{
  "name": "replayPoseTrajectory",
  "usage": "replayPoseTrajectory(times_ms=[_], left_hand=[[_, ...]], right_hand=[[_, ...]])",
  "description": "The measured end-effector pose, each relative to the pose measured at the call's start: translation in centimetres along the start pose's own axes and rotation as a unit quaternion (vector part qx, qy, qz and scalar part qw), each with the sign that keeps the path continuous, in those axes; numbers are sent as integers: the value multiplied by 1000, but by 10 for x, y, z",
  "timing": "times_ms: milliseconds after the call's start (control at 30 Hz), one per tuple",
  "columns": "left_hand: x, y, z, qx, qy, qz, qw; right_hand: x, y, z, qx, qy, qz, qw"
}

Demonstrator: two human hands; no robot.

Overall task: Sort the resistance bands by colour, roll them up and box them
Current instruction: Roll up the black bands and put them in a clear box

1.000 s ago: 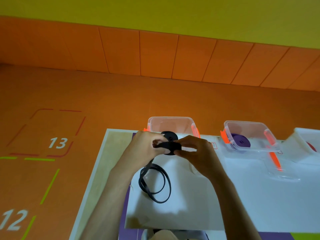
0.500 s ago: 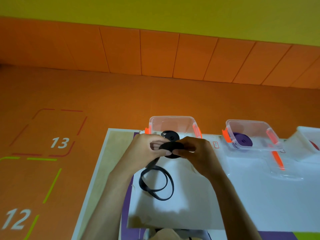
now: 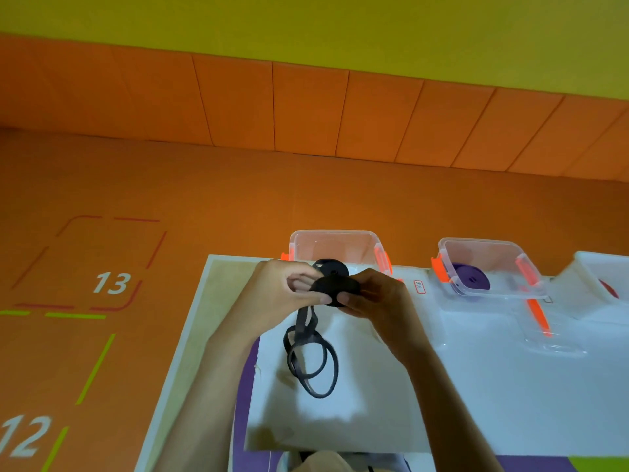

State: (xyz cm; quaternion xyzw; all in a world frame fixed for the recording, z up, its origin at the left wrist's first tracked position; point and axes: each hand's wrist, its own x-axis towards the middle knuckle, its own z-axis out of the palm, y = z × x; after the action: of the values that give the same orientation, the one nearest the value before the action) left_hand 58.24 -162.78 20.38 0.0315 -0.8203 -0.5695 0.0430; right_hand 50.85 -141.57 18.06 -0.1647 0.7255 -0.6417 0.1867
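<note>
Black rubber, partly wound: the black band point(image 3: 335, 291) is held as a flat coil at the centre of the frame, raised clear of the white sheet point(image 3: 476, 386) that covers the table point(image 3: 218, 294).

Left hand point(image 3: 282, 294): fingers curled, thumb and fingertips pinching the left edge of the coil. Right hand point(image 3: 377, 301): fingers curled, thumb and fingertips pinching the right side of the coil. The two hands meet on the coil, and both forearms enter from the bottom of the frame.

The loose tail point(image 3: 316, 369) of the band drops from the underside of the coil beneath the left hand. It lies in several slack, overlapping loops on the sheet, just below centre.

Directly behind the hands, at the far table edge, stands a clear box point(image 3: 333, 241) with orange latches. A rolled black band point(image 3: 332, 267) lies inside it, partly hidden by the coil in front.

To the right, well apart from the first, stands a second clear box point(image 3: 483, 253), also with orange latches. It holds a rolled purple band point(image 3: 471, 281).

At the right edge of the frame is a white container point(image 3: 599, 264), cut off by the border. Something red point(image 3: 609, 289) shows inside it, but what it is cannot be told.

A clear lid point(image 3: 551, 342) with an orange latch lies flat on the sheet, just in front of the second box.

Around the table the floor is orange, with the marked numbers 13 point(image 3: 112, 283) and 12 point(image 3: 25, 436) at the left of the frame.
</note>
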Motion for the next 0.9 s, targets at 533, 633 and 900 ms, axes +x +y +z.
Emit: replayPoseTrajectory(times_ms=[533, 633, 900], left_hand=[[-3, -3, 2, 129, -10, -23, 991], [-3, -5, 2, 54, -9, -13, 998], [-2, -5, -3, 79, -32, -45, 995]], right_hand=[[0, 4, -4, -200, -41, -48, 978], [4, 0, -10, -123, -5, -55, 991], [-1, -6, -8, -220, -52, -79, 971]])
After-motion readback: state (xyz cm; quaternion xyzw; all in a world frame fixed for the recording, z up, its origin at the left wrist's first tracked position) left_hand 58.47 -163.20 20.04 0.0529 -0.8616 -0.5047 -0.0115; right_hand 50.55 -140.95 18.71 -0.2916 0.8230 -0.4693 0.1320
